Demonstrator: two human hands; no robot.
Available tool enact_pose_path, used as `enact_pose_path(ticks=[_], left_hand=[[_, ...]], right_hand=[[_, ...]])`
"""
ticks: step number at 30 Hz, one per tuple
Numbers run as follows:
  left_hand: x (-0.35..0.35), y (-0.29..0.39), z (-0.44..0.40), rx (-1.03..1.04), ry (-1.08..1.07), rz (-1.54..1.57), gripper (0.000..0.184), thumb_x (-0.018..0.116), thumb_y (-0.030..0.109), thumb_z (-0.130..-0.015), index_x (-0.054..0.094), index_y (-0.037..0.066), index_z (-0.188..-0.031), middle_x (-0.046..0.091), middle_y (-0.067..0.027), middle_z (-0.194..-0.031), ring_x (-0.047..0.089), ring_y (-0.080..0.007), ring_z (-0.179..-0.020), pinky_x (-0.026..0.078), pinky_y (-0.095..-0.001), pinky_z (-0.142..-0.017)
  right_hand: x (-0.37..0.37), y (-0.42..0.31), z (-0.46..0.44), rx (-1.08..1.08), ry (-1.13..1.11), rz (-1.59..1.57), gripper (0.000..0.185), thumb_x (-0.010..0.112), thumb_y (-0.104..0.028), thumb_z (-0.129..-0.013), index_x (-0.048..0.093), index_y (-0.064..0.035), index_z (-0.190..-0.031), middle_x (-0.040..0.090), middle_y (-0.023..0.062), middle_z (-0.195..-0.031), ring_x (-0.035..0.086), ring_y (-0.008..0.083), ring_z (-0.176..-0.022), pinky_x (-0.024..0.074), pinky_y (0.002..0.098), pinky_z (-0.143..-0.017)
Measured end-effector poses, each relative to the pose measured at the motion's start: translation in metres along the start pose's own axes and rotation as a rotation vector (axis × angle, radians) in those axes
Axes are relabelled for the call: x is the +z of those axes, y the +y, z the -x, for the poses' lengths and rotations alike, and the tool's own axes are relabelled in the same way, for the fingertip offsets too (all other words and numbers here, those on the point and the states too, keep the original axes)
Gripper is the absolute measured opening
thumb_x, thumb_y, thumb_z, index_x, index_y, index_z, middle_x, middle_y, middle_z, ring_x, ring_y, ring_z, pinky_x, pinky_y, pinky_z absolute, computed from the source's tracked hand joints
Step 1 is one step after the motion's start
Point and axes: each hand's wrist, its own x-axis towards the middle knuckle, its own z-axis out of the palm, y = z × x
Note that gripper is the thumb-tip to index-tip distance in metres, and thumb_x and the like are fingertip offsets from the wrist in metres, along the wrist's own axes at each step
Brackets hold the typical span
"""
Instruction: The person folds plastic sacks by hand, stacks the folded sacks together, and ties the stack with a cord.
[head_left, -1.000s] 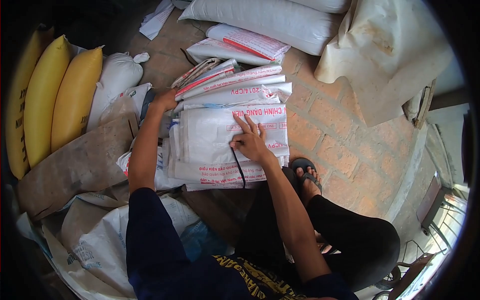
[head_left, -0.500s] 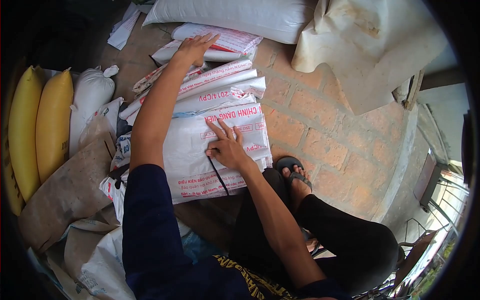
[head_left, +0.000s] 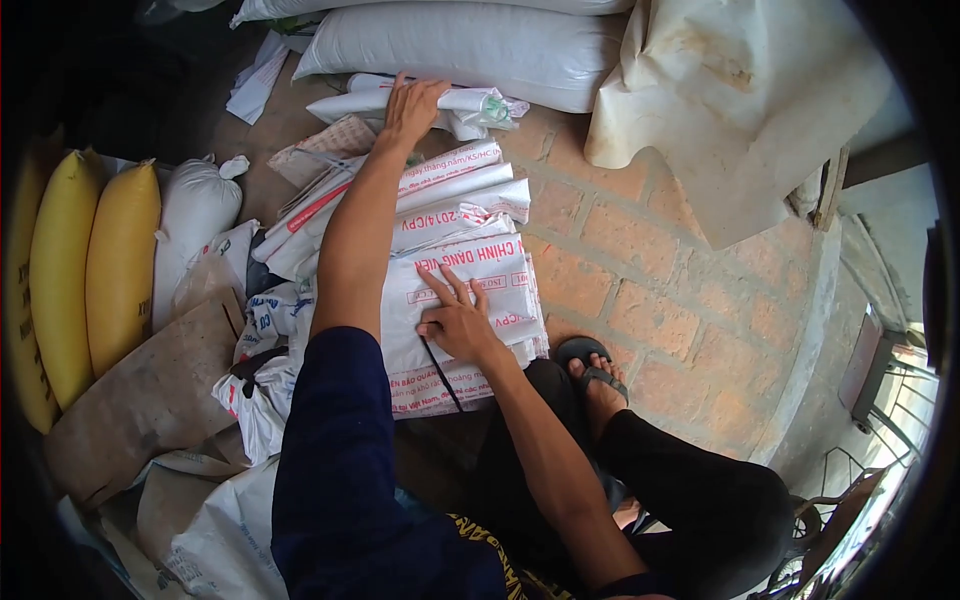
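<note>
My left hand (head_left: pixel 412 112) reaches to the far end of the pile, its fingers bent over a folded white sack (head_left: pixel 465 100) and gripping it. That sack is rolled up at its edge, with a bit of green showing at its right end. Nearer to me lies a stack of flattened white sacks with red print (head_left: pixel 465 255), overlapping in layers. My right hand (head_left: pixel 460 322) rests on the stack, some fingers stretched flat. Its thumb and a curled finger pinch the end of a thin black cord (head_left: pixel 442 375), which runs down across the sacks towards my knee.
Full white sacks (head_left: pixel 470 55) lie behind the pile. Yellow sacks (head_left: pixel 120 265) and a tied white sack (head_left: pixel 197 215) stand at the left, near a brown board (head_left: pixel 140 375). A stained sheet (head_left: pixel 690 110) hangs over the brick floor (head_left: pixel 650 320) at the right.
My left hand has closed on the far sack, whose printed face has turned over to its white side. My right hand stays on the stack. The view has shifted slightly.
</note>
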Motion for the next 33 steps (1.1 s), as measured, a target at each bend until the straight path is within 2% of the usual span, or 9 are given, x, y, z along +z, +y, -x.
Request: enact_pose_path(ticks=[10,15,18,22,24,26,27,29,33], left_hand=[[-0.229,0.031,-0.008,0.125,0.418,-0.076,0.04,0.064,-0.003,-0.065,0.061,0.011,-0.103,0.065,-0.0053,-0.094,0.061,-0.0266,-0.089,0.037,-0.0396,-0.086],[-0.334,0.099,0.06,-0.04,0.261,-0.359,0.043,0.067,-0.002,-0.061,0.061,0.01,-0.102,0.061,-0.0045,-0.088,0.059,-0.0244,-0.084,0.036,-0.0375,-0.081],[-0.324,0.124,0.117,-0.217,0.196,-0.434,0.047,0.07,0.001,-0.058,0.059,0.01,-0.103,0.057,-0.0036,-0.086,0.057,-0.0229,-0.082,0.036,-0.0376,-0.08],[-0.215,0.15,0.222,-0.203,-0.282,-0.361,0.038,0.064,0.009,-0.066,0.055,0.004,-0.103,0.053,-0.0101,-0.09,0.056,-0.0252,-0.085,0.041,-0.0404,-0.075],[-0.197,0.155,0.232,-0.144,-0.392,-0.37,0.041,0.068,0.017,-0.07,0.054,0.002,-0.106,0.054,-0.0127,-0.092,0.056,-0.0286,-0.087,0.043,-0.0413,-0.078],[-0.224,0.155,0.214,-0.241,-0.414,-0.044,0.057,0.074,0.034,-0.069,0.053,0.0,-0.11,0.054,-0.0157,-0.097,0.056,-0.0339,-0.094,0.043,-0.0433,-0.086],[-0.244,0.147,0.194,-0.361,-0.675,0.091,0.08,0.079,0.047,-0.064,0.05,0.001,-0.124,0.056,-0.0178,-0.108,0.054,-0.0366,-0.107,0.042,-0.0429,-0.094],[-0.246,0.103,0.162,-0.369,-0.955,0.323,0.081,0.078,0.05,-0.065,0.051,0.003,-0.125,0.06,-0.0192,-0.11,0.057,-0.0341,-0.107,0.044,-0.0407,-0.093],[-0.225,-0.008,0.1,-0.599,-0.848,1.185,0.051,0.055,0.041,-0.091,0.053,0.003,-0.124,0.066,-0.0092,-0.107,0.063,-0.0196,-0.096,0.047,-0.0318,-0.087]], right_hand=[[-0.001,0.0,-0.001,-0.011,-0.007,-0.005,0.008,0.069,-0.027,-0.074,0.072,-0.0197,-0.075,0.025,-0.0038,-0.153,0.015,0.025,-0.142,0.0113,0.0589,-0.108],[-0.001,0.0,-0.001,-0.005,-0.024,0.005,0.009,0.069,-0.028,-0.074,0.072,-0.0198,-0.074,0.025,-0.0043,-0.153,0.015,0.0246,-0.143,0.0091,0.0584,-0.109],[-0.002,-0.003,-0.002,0.009,-0.034,0.017,0.01,0.068,-0.029,-0.075,0.072,-0.0196,-0.074,0.025,-0.0033,-0.153,0.015,0.0249,-0.142,0.008,0.0578,-0.109],[-0.001,-0.002,-0.008,0.144,-0.208,0.057,0.018,0.063,-0.032,-0.08,0.074,-0.0198,-0.087,0.038,0.0043,-0.146,0.022,0.0285,-0.139,0.0062,0.0563,-0.11],[0.034,0.027,-0.004,-0.036,0.085,0.102,0.025,0.062,-0.033,-0.08,0.072,-0.0198,-0.099,0.049,0.0089,-0.135,0.03,0.0336,-0.135,0.0052,0.0557,-0.11],[0.003,0.005,-0.007,0.102,-0.146,0.064,0.03,0.061,-0.035,-0.081,0.069,-0.0206,-0.106,0.06,0.0131,-0.119,0.036,0.0407,-0.13,0.0034,0.0553,-0.11],[-0.006,-0.004,-0.007,0.165,-0.283,0.1,0.03,0.061,-0.035,-0.082,0.069,-0.0204,-0.107,0.063,0.0138,-0.115,0.038,0.0425,-0.128,0.0031,0.0554,-0.11],[0.005,0.002,-0.004,0.083,-0.132,0.115,0.028,0.06,-0.037,-0.083,0.071,-0.0204,-0.102,0.064,0.0135,-0.113,0.036,0.0434,-0.129,0.0031,0.055,-0.11],[0.009,0.007,-0.003,0.059,-0.093,0.158,0.027,0.058,-0.04,-0.085,0.074,-0.022,-0.096,0.065,0.0113,-0.109,0.035,0.0427,-0.128,0.003,0.0546,-0.11]])
